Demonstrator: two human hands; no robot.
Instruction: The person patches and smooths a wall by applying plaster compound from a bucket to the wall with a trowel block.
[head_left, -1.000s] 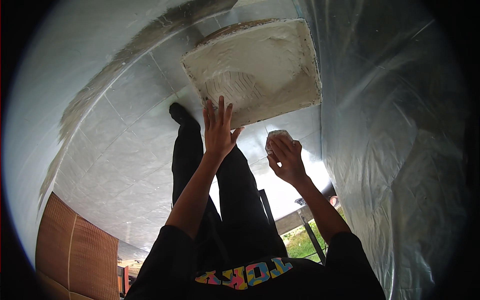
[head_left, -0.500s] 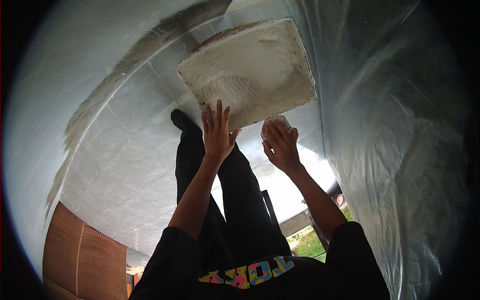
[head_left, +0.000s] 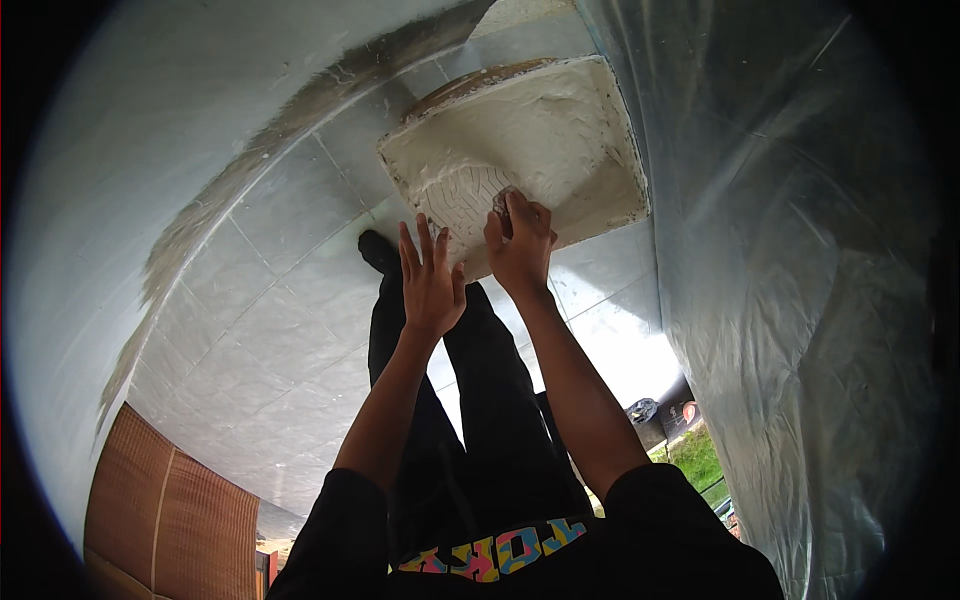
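Observation:
A rectangular tray (head_left: 575,115) with a dark, worn rim stands ahead of me, spread with wet cream plaster. Curved dark lines mark a patch of the plaster (head_left: 465,195) on its near left side. My right hand (head_left: 522,250) is over the tray's near part, its fingers closed round a small, partly see-through piece (head_left: 502,203). Its kind is hard to make out, as the fingers cover much of it. At the near left edge, my left hand (head_left: 432,285) has its fingers stretched and spread, holding nothing. Whether its fingertips touch the tray I cannot tell.
Clear plastic sheeting (head_left: 760,300) hangs along the right. A curved pale wall (head_left: 150,130) with a rough grey band rises on the left. Grey floor tiles (head_left: 270,300) lie below, with my legs (head_left: 500,400) under the tray. A brown woven blind (head_left: 170,510) is at lower left.
My right hand has moved left and inward, from beside the tray's near edge to over the plaster, still gripping the small piece. My left hand stays spread near the edge. The view has shifted slightly.

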